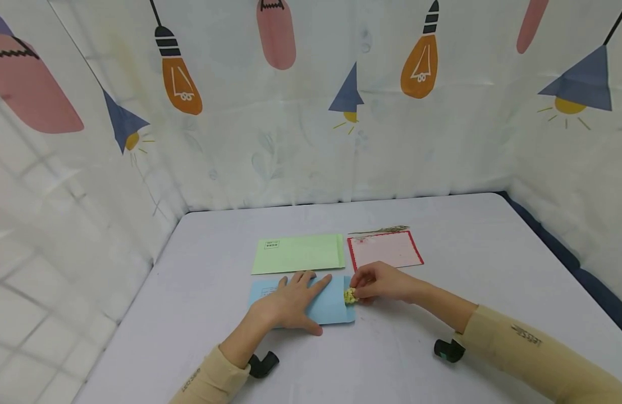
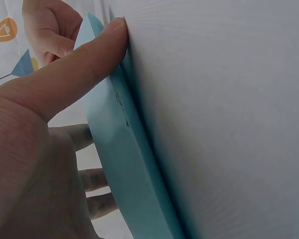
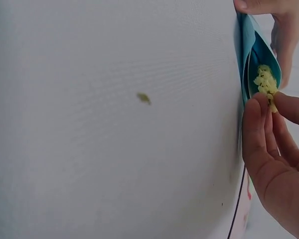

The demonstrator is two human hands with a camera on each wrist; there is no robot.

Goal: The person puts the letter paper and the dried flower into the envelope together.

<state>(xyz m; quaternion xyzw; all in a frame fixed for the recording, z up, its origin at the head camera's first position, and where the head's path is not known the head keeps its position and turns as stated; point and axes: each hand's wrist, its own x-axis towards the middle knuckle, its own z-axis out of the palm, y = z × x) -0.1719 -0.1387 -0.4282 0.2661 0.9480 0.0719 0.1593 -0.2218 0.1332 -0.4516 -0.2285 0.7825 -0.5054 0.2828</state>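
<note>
Blue envelope (image 1: 321,306) | left hand (image 1: 291,303) flat | green envelope (image 1: 298,253) behind

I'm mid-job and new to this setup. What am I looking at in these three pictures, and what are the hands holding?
There is no machine here: a person works with two bare hands. The wide picture comes from a camera on the head, looking down at a white table. The two close-ups come from cameras on each wrist.

The left hand lies flat with straight fingers on a blue envelope, pressing it down. The right hand pinches a small yellow flower sprig at the envelope's open end; the right wrist view shows it just inside the mouth.

Behind lie a green envelope, a red-bordered card and a dried stem. A small yellowish speck lies on the table.
</note>
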